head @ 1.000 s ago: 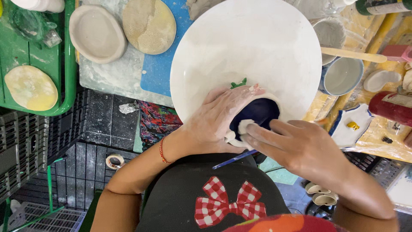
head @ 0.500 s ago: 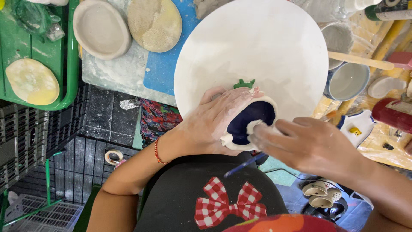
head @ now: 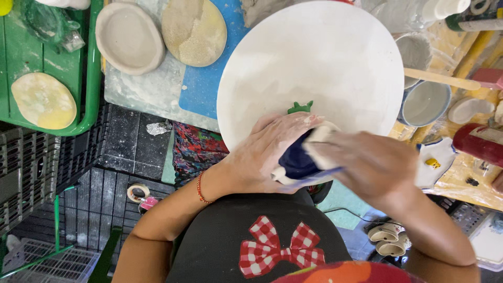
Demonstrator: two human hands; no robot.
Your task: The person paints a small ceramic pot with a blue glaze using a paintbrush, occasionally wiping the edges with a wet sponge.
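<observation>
My left hand [head: 264, 154] cups a small pottery piece [head: 294, 161] with a dark blue inside and a pale outer wall. A green leaf shape [head: 300, 108] shows just past my fingers. My right hand [head: 369, 165] is blurred and lies across the piece's right side, its fingers pinched on a pale pad [head: 320, 134] against the rim. A thin blue stick [head: 314, 181] pokes out under the piece. Both hands hover over the near edge of a big white round board [head: 314, 57].
A grey clay dish [head: 130, 36] and a yellowish disc [head: 194, 31] lie at the back left by a blue mat [head: 201, 91]. A green tray [head: 89, 78] holds another disc. Buckets [head: 425, 102], a wooden stick [head: 440, 78] and a red cylinder [head: 479, 144] crowd the right.
My right hand has come up out of the blue hollow and now sweeps over the rim, covering more of the piece. My left hand has kept its hold.
</observation>
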